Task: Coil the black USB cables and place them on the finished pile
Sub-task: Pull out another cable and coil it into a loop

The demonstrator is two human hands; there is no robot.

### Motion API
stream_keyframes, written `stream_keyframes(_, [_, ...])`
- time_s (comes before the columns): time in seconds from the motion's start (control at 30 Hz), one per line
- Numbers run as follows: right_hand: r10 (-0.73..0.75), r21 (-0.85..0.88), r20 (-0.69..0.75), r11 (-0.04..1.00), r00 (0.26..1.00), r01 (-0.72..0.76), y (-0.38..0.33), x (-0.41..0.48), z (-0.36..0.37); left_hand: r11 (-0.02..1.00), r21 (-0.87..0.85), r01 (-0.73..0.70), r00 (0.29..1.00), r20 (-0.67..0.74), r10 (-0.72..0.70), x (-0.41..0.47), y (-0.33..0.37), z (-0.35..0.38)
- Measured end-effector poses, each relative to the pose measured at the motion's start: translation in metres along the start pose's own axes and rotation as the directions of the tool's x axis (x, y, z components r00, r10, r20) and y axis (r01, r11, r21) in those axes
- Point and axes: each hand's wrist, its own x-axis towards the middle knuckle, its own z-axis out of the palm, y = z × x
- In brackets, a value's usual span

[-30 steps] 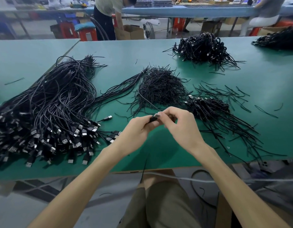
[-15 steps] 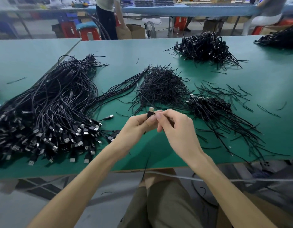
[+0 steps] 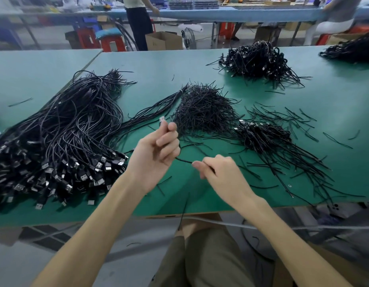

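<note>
Black USB cable (image 3: 183,160) runs between the person's two hands, held just above the near part of the green table (image 3: 200,65). The left hand (image 3: 156,154) is lifted, its fingers curled round the cable, and the silver plug (image 3: 162,119) pokes out above the fingertips. The right hand (image 3: 218,172), lower and close beside it, pinches the cable between thumb and fingers, though it is a little blurred. Off to the left lies a big mass of loose cables (image 3: 61,137), plugs toward the table's edge. Behind the hands sits a mound of short ties (image 3: 204,108), and right of that a small heap of bundled cables (image 3: 262,135). A larger heap (image 3: 258,59) lies farther back.
</note>
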Motion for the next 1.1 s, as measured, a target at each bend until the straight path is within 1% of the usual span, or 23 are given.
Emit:
stream_keyframes(0.03, [-0.025,-0.136,-0.014,0.99,1.0,0.023,0.005,0.004,-0.005,0.982,0.187,-0.022,0.999,0.033,0.016,-0.003,-0.001,-0.003])
stream_keyframes(0.07, [-0.033,-0.249,-0.022,0.968,0.999,0.027,0.009,0.009,-0.01,0.917,0.397,-0.041,0.998,0.064,0.017,-0.005,-0.003,-0.006])
stream_keyframes(0.1, [-0.017,-0.309,-0.023,0.951,1.0,0.009,0.012,0.013,-0.015,0.8,0.597,-0.057,0.996,0.091,0.003,-0.006,-0.007,-0.008])
stream_keyframes(0.13, [0.017,-0.288,-0.028,0.957,0.999,-0.024,0.015,0.016,-0.018,0.631,0.773,-0.07,0.993,0.111,-0.026,-0.005,-0.011,-0.01])
stream_keyframes(0.17, [0.058,-0.175,-0.039,0.983,0.998,-0.064,0.016,0.018,-0.021,0.414,0.906,-0.087,0.99,0.125,-0.066,-0.006,-0.017,-0.011])
stream_keyframes(0.2, [0.088,-0.017,-0.051,0.996,0.995,-0.089,0.016,0.019,-0.023,0.195,0.975,-0.105,0.987,0.127,-0.101,-0.006,-0.024,-0.014])
stream_keyframes(0.23, [0.092,0.101,-0.065,0.991,0.994,-0.086,0.014,0.02,-0.024,0.035,0.993,-0.114,0.988,0.117,-0.098,-0.006,-0.032,-0.017])
stream_keyframes(0.27, [0.075,0.17,-0.081,0.984,0.994,-0.06,0.01,0.02,-0.024,-0.027,0.993,-0.111,0.993,0.11,-0.039,-0.007,-0.039,-0.02])
stream_keyframes(0.3, [0.054,0.216,-0.089,0.976,0.995,-0.034,0.003,0.021,-0.024,0.016,0.994,-0.111,0.993,0.11,0.051,-0.009,-0.044,-0.022])
stream_keyframes(0.37, [0.018,0.304,-0.12,0.952,0.993,0.019,-0.008,0.021,-0.022,0.257,0.955,-0.149,0.967,0.086,0.241,-0.008,-0.048,-0.024])
stream_keyframes(0.4, [0.01,0.342,-0.147,0.939,0.989,0.041,-0.011,0.021,-0.022,0.378,0.911,-0.166,0.954,0.052,0.295,-0.006,-0.048,-0.024])
stream_keyframes(0.43, [0.012,0.381,-0.172,0.923,0.985,0.056,-0.013,0.02,-0.021,0.497,0.851,-0.171,0.95,0.01,0.311,-0.003,-0.048,-0.022])
stream_keyframes(0.5, [0.018,0.428,-0.188,0.901,0.982,0.065,-0.016,0.016,-0.015,0.733,0.665,-0.144,0.961,-0.084,0.264,0.002,-0.049,-0.016])
stream_keyframes(0.53, [0.016,0.441,-0.184,0.895,0.983,0.068,-0.019,0.013,-0.011,0.822,0.554,-0.128,0.968,-0.11,0.225,0.003,-0.049,-0.014])
stream_keyframes(0.57, [0.015,0.455,-0.178,0.888,0.984,0.069,-0.022,0.011,-0.007,0.876,0.467,-0.119,0.973,-0.122,0.198,0.004,-0.05,-0.013])
stream_keyframes(0.6, [0.018,0.478,-0.182,0.875,0.983,0.073,-0.026,0.01,-0.004,0.899,0.423,-0.115,0.976,-0.12,0.182,0.004,-0.049,-0.013])
stream_keyframes(0.67, [0.026,0.524,-0.227,0.846,0.974,0.1,-0.031,0.012,-0.004,0.911,0.393,-0.124,0.98,-0.096,0.175,0.004,-0.047,-0.012])
stream_keyframes(0.73, [0.003,0.509,-0.263,0.85,0.965,0.135,-0.032,0.015,-0.007,0.928,0.349,-0.131,0.984,-0.072,0.165,0.004,-0.045,-0.01])
stream_keyframes(0.8, [-0.048,0.434,-0.24,0.888,0.969,0.152,-0.032,0.014,-0.007,0.958,0.269,-0.103,0.988,-0.081,0.129,0.005,-0.044,-0.007])
stream_keyframes(0.9, [-0.107,0.268,-0.162,0.952,0.981,0.148,-0.028,0.006,0.005,0.997,0.074,-0.032,0.995,-0.096,0.039,0.007,-0.04,0.003])
stream_keyframes(0.97, [-0.127,0.204,-0.119,0.968,0.985,0.149,-0.02,0.002,0.014,0.998,-0.06,-0.004,0.994,-0.112,-0.003,0.01,-0.037,0.009])
stream_keyframes(1.03, [-0.143,0.139,-0.077,0.978,0.987,0.153,-0.01,0.001,0.019,0.982,-0.187,-0.017,0.988,-0.157,-0.013,0.01,-0.03,0.01])
stream_keyframes(1.1, [-0.149,0.012,-0.044,0.989,0.988,0.149,0.001,0.007,0.017,0.966,-0.256,-0.044,0.986,-0.169,0.0,0.006,-0.02,0.007])
